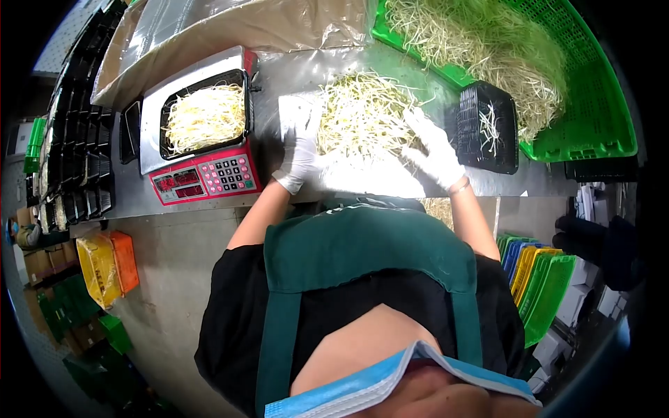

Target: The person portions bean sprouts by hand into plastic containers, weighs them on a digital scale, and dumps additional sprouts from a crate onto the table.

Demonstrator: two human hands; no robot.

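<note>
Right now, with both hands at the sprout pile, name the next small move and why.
Probably sweep the right hand inward to gather the sprout pile: its edges are ragged with stray strands, and the left hand flanks the opposite side.

Sprouts (364,115) between two gloved hands (300,143) (435,150)

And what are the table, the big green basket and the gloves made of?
The table is probably steel: grey, with bright reflections. The green basket looks like shiny moulded plastic, with many little holes. The gloves are thin and white, maybe rubber; I can't be sure.
</note>
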